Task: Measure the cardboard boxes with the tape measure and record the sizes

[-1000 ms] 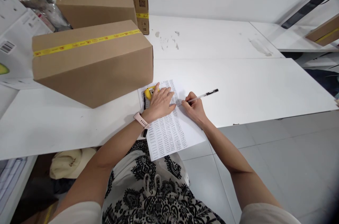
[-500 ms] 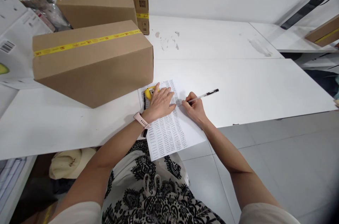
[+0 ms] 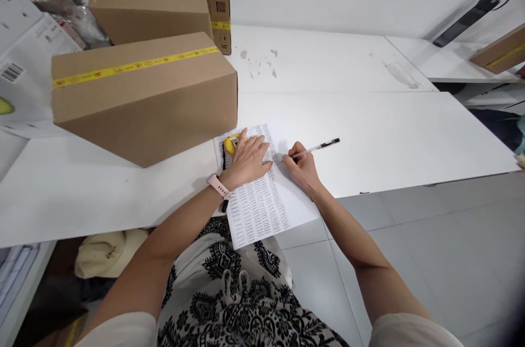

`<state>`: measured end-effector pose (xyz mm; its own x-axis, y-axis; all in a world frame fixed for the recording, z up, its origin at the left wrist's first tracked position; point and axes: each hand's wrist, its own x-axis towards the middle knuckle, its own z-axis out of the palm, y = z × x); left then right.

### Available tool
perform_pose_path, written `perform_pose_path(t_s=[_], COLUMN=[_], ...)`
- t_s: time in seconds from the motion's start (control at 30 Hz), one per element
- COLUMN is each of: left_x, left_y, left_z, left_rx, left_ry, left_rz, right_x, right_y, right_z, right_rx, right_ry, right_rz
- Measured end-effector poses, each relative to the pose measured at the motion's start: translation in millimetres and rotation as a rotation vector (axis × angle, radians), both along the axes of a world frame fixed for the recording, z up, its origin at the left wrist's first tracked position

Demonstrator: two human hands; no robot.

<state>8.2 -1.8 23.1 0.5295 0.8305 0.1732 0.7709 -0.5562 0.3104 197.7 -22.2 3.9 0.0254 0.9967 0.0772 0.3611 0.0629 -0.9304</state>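
A white sheet of paper (image 3: 262,216) covered with columns of small handwriting lies on the white table, its near end hanging over the front edge. My left hand (image 3: 248,158) rests flat on the sheet with fingers spread. Beside its fingertips, partly under them, is a yellow and black tape measure (image 3: 230,143). In my right hand (image 3: 301,166) a pen (image 3: 318,147) with a clear barrel and black end is pinched. Its tip meets the sheet near the right-hand column, mostly hidden by the fingers.
A large taped cardboard box (image 3: 151,98) stands left of the paper, with another box (image 3: 156,11) behind it. The white table (image 3: 389,139) stretches to the right. A black elongated object (image 3: 470,16) leans on the back wall. Below is a tiled floor (image 3: 410,227).
Almost nothing differs. The right hand and pen have shifted very slightly to the right, while the left hand stays in place on the sheet.
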Motion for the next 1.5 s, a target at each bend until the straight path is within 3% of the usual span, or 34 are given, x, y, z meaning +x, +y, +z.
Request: perform_pose_path(t_s=[0.7, 0.87, 1.03, 1.2, 1.37, 1.5], left_x=[0, -1, -8, -24, -42, -50], left_y=[0, 0, 3, -3, -10, -7], left_z=[1.8, -2.5, -0.2, 9.1, 1.7, -5.3], left_rx=[-0.020, -0.007, 0.060, 0.132, 0.116, 0.102], left_ry=[0.023, -0.013, -0.056, -0.088, -0.074, -0.179], left_rz=[0.002, -0.007, -0.018, 0.136, 0.376, 0.389], right_x=[1, 6, 15, 16, 18, 20], right_y=[1, 5, 14, 19, 27, 31], right_z=[-2.4, -8.1, -14.1, -20.3, -30.5, -34.3], right_rx=[0.019, 0.144, 0.312, 0.321, 0.333, 0.314], right_ry=[-0.028, -0.056, -0.284, -0.396, -0.341, -0.277], right_rz=[-0.003, -0.093, -0.085, -0.062, -0.112, -0.131])
